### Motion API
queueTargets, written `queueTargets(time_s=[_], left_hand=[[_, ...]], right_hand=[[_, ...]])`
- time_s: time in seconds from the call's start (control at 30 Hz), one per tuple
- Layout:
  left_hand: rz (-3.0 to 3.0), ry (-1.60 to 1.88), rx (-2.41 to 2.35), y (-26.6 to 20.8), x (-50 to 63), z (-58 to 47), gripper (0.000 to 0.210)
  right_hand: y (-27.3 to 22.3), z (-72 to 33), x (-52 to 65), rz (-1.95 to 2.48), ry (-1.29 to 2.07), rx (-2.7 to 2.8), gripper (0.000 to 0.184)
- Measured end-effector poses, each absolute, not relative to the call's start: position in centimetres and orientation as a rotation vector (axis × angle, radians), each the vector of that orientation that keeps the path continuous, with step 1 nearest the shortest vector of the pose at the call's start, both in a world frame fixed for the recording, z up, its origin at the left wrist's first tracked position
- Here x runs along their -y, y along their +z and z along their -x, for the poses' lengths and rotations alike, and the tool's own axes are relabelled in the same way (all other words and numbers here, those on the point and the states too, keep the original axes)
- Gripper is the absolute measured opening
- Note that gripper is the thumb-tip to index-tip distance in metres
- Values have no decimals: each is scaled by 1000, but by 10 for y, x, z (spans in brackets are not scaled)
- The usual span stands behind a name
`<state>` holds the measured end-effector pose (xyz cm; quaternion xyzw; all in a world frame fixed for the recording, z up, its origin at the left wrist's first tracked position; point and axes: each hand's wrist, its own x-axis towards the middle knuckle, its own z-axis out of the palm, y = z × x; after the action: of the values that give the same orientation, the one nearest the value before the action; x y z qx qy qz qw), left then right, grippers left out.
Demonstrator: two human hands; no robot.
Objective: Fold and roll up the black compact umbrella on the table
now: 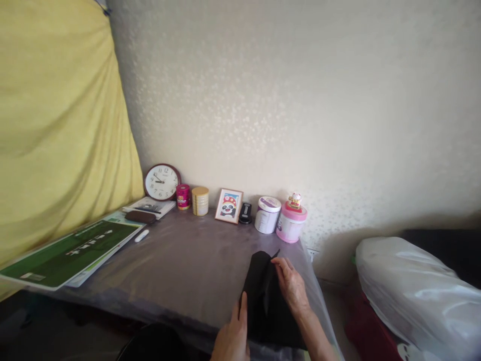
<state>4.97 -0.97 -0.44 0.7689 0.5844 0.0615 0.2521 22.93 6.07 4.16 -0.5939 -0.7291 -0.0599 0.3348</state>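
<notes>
A black, flat, bag-like item (256,296) stands partly spread over the near right corner of the table. Its two layers part at the top, leaving a dark gap; I cannot make out its exact kind. My left hand (235,331) grips its left edge, the thumb lying on the near face and the other fingers mostly hidden. At the top right, my right hand (292,287) pinches the other layer's upper edge between thumb and fingers. The lower part of the item runs down between my forearms.
Along the wall stand a clock (162,182), pink tin (183,197), yellow-lidded canister (200,202), panda picture (229,206), black stand (245,213) and two tubs (267,215). Green boards (71,253), a brown case (140,216) and a white marker (142,236) lie left. A plastic-covered bundle (421,296) sits right.
</notes>
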Motion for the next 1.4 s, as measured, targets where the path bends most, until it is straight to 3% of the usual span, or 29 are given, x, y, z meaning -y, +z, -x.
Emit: queueTargets(time_s=[0.23,0.37,0.57,0.67,0.8,0.9,1.07,1.4], left_hand=[[-2166,-84,-1733,-15,13,-72,79],[-2172,-47,-1787,-35,12,-81,69],[-2171,57,-1784,-47,14,-75,72],[-2255,229,-1782,-50,19,-62,74],[-2543,667,-1714,-48,19,-51,54],[-2791,804,-1464,-48,8,-53,59],[-2854,708,-1495,-74,-9,-64,81],[-2537,531,-1765,-95,-4,-88,60]], right_hand=[[27,-201,-81,1460,-94,1947,26],[7,-190,-88,1465,-151,2018,23],[-5,-184,-91,1539,-231,2122,19],[-4,-182,-92,1560,-238,2159,18],[-4,-181,-92,1583,-257,2160,18],[-6,-181,-93,1563,-254,2162,17],[-7,-182,-93,1543,-217,2146,14],[-7,-200,-100,1306,21,2226,29]])
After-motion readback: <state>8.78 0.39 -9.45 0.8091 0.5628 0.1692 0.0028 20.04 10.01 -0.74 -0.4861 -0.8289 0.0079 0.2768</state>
